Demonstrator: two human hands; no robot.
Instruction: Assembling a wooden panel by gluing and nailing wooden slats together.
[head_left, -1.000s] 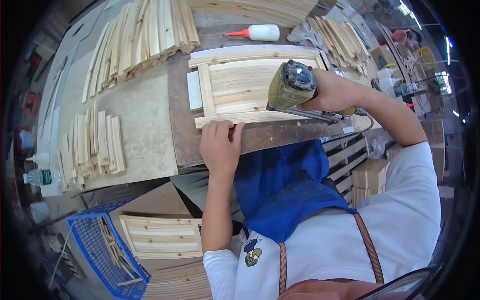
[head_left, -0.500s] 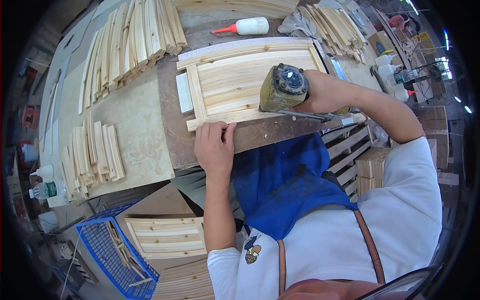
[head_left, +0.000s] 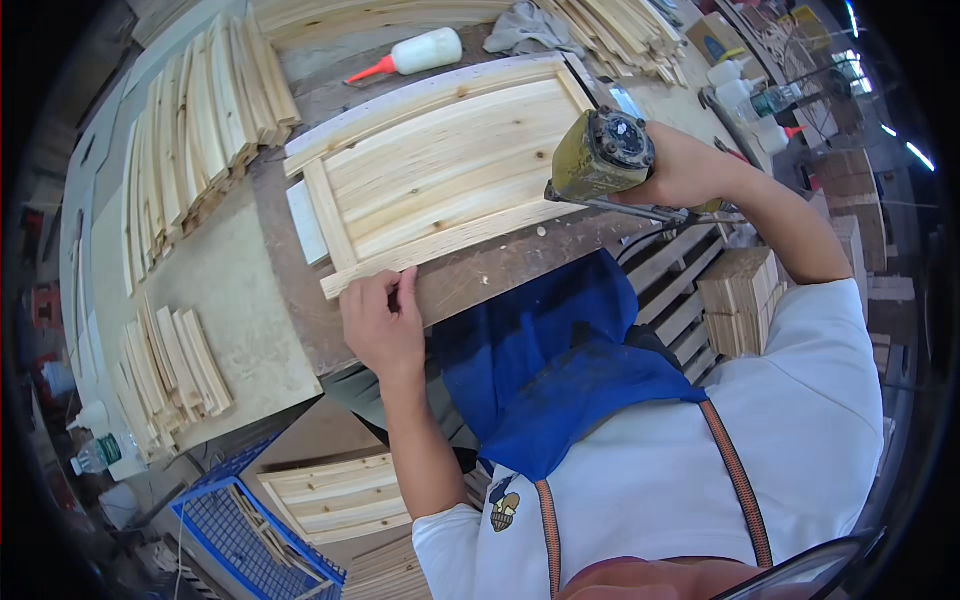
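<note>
A framed wooden panel [head_left: 440, 165] of pale, knotty boards lies on the brown work board [head_left: 480, 285]. At its near left corner, my left hand [head_left: 385, 325] has its fingers bent over the near rail [head_left: 450, 235], the thumb close beside them. My right hand [head_left: 690, 165] is wrapped round the handle of a worn, yellow-green nail gun [head_left: 590, 165]. The gun is over the right part of the near rail and hides the panel's near right corner; whether its nose touches the wood is hidden.
Wood strips [head_left: 195, 130] are piled at the left, with shorter strips [head_left: 175, 375] nearer. Beyond the panel lie a red-tipped glue bottle [head_left: 425, 52] and a grey rag [head_left: 530, 30]. A blue crate [head_left: 250, 530] stands below the table, and stacked wood blocks [head_left: 735, 300] at the right.
The nail gun in my right hand has moved right along the panel's near rail. My left hand keeps to the near left corner. The whole view has shifted and turned slightly.
</note>
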